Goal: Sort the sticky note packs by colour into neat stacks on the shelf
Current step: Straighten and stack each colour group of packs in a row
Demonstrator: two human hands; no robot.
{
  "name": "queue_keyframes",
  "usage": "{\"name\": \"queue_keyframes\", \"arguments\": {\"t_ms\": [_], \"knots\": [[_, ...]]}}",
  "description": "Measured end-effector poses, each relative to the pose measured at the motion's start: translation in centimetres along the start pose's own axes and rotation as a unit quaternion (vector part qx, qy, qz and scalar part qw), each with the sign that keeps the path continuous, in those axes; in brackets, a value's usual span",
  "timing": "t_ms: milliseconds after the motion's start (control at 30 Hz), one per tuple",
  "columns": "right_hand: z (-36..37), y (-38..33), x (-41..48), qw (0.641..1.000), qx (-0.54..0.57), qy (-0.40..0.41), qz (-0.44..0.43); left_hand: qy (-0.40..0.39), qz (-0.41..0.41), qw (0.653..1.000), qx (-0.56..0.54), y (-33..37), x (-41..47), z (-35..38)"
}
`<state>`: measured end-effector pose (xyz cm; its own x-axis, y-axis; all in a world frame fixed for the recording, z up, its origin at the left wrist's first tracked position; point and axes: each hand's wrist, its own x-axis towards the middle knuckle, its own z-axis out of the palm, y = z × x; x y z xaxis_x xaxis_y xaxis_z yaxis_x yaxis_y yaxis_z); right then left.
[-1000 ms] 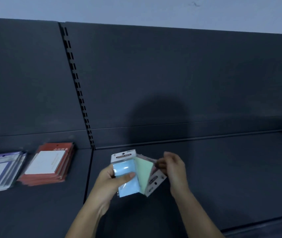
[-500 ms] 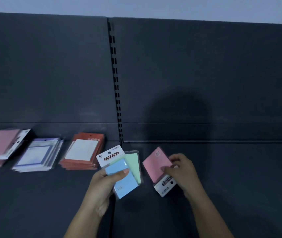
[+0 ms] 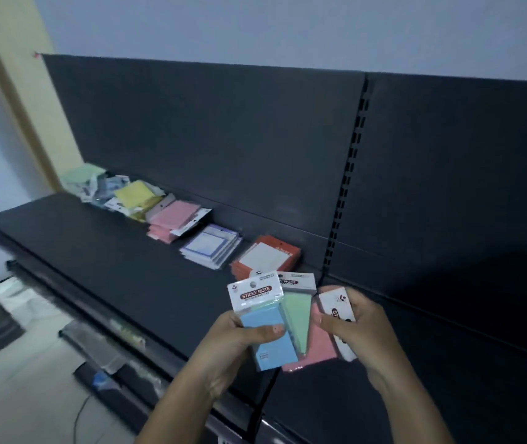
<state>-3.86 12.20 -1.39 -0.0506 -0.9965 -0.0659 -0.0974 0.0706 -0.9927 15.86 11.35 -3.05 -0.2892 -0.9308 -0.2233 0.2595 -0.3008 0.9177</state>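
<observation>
Head view: left hand (image 3: pixel 228 349) clasped blue pack (image 3: pixel 271 349) with green pack (image 3: pixel 297 318) fanned behind; right hand (image 3: pixel 363 336) pinched pink pack (image 3: pixel 319 347) by header card (image 3: pixel 335 301), above shelf (image 3: pixel 111 261) front. Likely best: carry pink across to pink stack (image 3: pixel 177 217), lay square, headers aligned. Blurred: far-end piles (image 3: pixel 108 187); header print partly covered by that hand

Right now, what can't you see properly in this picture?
Head view:
- Pink pack: label partly covered by the right hand.
- Green pack: half hidden behind the blue pack.
- Far pile at the shelf end: blurred, packs uncountable.
- Lower shelves: blurred, contents unreadable.
</observation>
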Motion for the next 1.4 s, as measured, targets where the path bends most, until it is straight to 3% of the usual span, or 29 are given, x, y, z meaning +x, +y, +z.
{"name": "queue_keyframes", "arguments": {"t_ms": [233,333,533,800,967,1400], "knots": [[7.5,-0.4,0.5,0.994,0.100,-0.031,-0.003,0.112,0.056,0.992,0.001,0.9,-4.2,-4.5],[10.8,0.7,0.2,0.989,0.139,-0.039,0.031,0.180,0.089,0.978,-0.050,1.7,-5.1,-7.0],[20.0,2.0,-0.5,0.931,0.320,-0.106,0.138,0.241,0.079,0.960,-0.120,3.8,-6.1,-13.1],[31.4,0.8,3.3,0.954,0.282,0.064,0.083,0.268,0.079,0.956,-0.096,8.1,-8.5,-27.6],[35.3,-0.3,4.9,0.964,0.230,0.120,0.058,0.276,0.071,0.955,-0.089,9.2,-9.1,-34.7],[35.9,-2.9,14.4,0.961,0.155,0.225,-0.028,0.240,0.049,0.959,-0.144,12.4,-1.2,-40.8]]}}
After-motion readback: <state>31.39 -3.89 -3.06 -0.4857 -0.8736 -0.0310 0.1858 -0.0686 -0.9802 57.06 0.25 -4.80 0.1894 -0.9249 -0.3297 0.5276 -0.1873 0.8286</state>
